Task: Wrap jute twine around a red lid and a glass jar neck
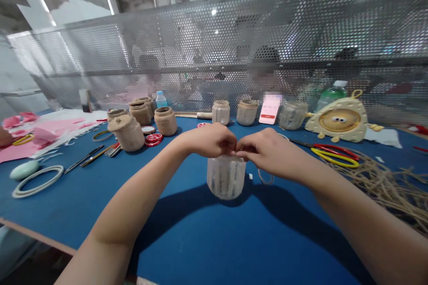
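A ribbed, clear glass jar (226,180) stands upright on the blue table in front of me. My left hand (214,139) is closed in a pinch at the left of its mouth. My right hand (264,147) pinches at the right of the rim, its fingertips close against the left ones. From beneath the right hand a thin strand of twine (266,181) curves out onto the table. The fingers cover the jar's neck, so what lies between the left fingertips is hidden. A small white scrap (250,177) lies beside the jar.
Twine-wrapped jars (127,133) and red lids (154,139) stand back left; glass jars (220,112) line the back. Scissors (336,155), loose twine (384,182), a phone (269,109) and a cheese-shaped fan (339,119) are right. Pens (83,159) and a white ring (38,181) lie left.
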